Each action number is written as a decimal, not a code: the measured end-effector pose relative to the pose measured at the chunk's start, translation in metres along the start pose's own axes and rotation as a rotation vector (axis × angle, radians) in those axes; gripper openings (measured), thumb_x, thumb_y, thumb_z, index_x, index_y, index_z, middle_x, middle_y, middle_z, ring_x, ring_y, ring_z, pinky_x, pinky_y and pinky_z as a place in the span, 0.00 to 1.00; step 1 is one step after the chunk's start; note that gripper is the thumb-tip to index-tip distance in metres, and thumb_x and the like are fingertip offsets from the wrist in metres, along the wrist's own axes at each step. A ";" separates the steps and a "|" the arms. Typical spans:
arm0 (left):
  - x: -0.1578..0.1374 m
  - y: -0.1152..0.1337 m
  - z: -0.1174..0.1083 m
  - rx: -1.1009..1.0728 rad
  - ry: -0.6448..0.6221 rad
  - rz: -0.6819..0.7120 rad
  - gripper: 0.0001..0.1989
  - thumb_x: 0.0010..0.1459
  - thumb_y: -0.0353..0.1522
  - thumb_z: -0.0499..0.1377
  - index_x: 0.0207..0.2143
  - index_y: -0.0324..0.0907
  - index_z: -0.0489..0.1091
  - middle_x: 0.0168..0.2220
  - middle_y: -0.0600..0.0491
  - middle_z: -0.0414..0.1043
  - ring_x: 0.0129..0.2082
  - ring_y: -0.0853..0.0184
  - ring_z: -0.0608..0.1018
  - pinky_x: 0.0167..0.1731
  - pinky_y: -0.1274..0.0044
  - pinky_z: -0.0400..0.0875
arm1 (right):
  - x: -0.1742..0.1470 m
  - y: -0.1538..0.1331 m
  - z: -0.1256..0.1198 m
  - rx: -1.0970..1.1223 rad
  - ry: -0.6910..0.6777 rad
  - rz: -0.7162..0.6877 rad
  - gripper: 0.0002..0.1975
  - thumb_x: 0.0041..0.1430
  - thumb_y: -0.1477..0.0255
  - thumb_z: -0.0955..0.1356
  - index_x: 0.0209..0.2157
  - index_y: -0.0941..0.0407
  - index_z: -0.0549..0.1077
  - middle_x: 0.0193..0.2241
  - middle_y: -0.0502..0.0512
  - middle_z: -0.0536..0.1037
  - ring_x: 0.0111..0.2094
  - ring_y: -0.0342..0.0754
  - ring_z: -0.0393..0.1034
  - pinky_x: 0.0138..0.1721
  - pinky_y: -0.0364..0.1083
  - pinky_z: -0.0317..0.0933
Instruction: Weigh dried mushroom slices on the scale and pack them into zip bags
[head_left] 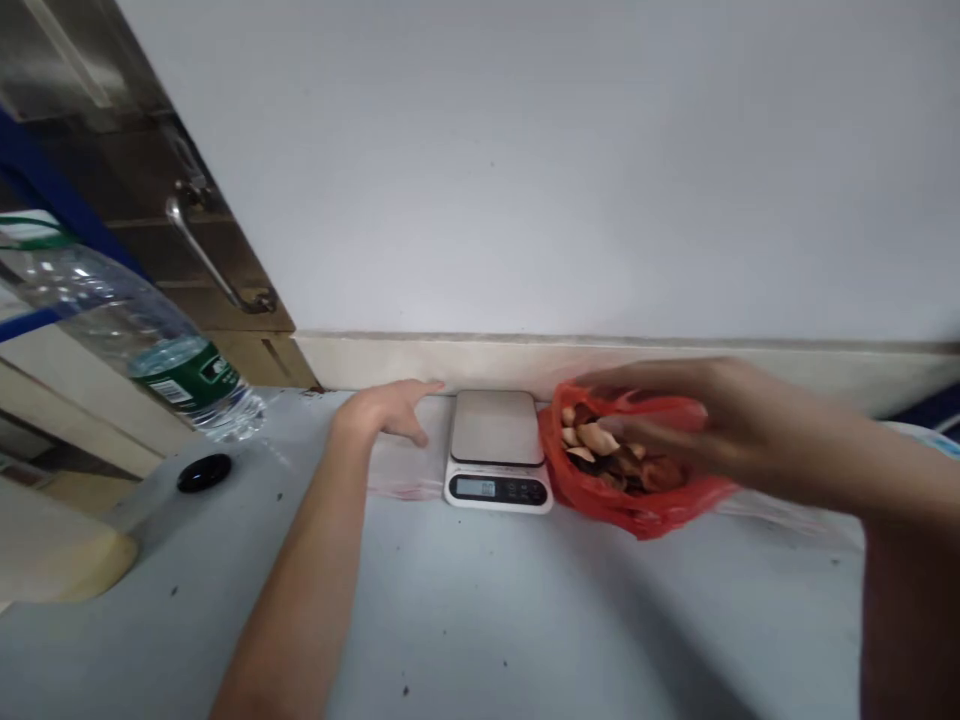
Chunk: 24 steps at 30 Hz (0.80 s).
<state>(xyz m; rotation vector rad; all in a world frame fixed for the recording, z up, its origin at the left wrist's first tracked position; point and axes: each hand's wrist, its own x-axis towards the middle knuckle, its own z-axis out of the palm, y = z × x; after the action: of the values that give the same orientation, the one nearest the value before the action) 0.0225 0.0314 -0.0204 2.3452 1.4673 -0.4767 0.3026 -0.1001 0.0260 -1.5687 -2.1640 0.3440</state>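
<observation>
A white digital kitchen scale (496,430) lies on the table near the wall, its small display lit and its plate bare. To its right sits a red plastic bag (637,515), its mouth spread wide, full of beige and brown curved pieces (600,440) whose kind I cannot make out. My right hand (697,410) is at the bag's far right rim, thumb inside and fingers behind, with red plastic between them; motion blurs it. Left of the scale, my left hand (386,408) is open, fingers stretched apart above a thin clear plastic sheet or bag (405,465).
A water bottle (142,330) with a green label stands at the left, near a round black object (204,472) and a pale container (60,540). A white wall (525,170) rises behind the table. A metal handle (214,265) shows at upper left.
</observation>
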 end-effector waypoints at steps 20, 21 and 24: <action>-0.008 0.128 0.014 -0.100 0.301 0.780 0.12 0.70 0.30 0.54 0.50 0.44 0.76 0.53 0.49 0.77 0.52 0.61 0.78 0.50 0.72 0.73 | -0.025 0.120 -0.018 -0.225 0.123 0.965 0.06 0.45 0.76 0.71 0.22 0.51 0.73 0.26 0.56 0.81 0.38 0.59 0.80 0.36 0.50 0.70; -0.008 0.128 0.013 -0.117 0.304 0.786 0.12 0.70 0.30 0.54 0.49 0.44 0.76 0.53 0.50 0.77 0.52 0.61 0.78 0.51 0.72 0.73 | -0.026 0.114 -0.021 -0.222 0.161 0.950 0.07 0.45 0.75 0.71 0.21 0.50 0.71 0.25 0.56 0.80 0.38 0.60 0.79 0.37 0.51 0.70; -0.008 0.126 0.012 -0.213 0.346 0.781 0.12 0.70 0.33 0.54 0.50 0.45 0.76 0.53 0.50 0.78 0.52 0.61 0.79 0.51 0.71 0.74 | -0.026 0.081 -0.034 -0.141 0.380 0.846 0.08 0.46 0.75 0.71 0.20 0.49 0.69 0.25 0.55 0.80 0.36 0.60 0.78 0.38 0.55 0.70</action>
<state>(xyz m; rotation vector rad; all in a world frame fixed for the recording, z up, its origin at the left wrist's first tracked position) 0.1323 -0.0321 -0.0144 2.6410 0.5553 0.2848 0.3938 -0.1004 0.0140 -2.3487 -1.1833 0.1205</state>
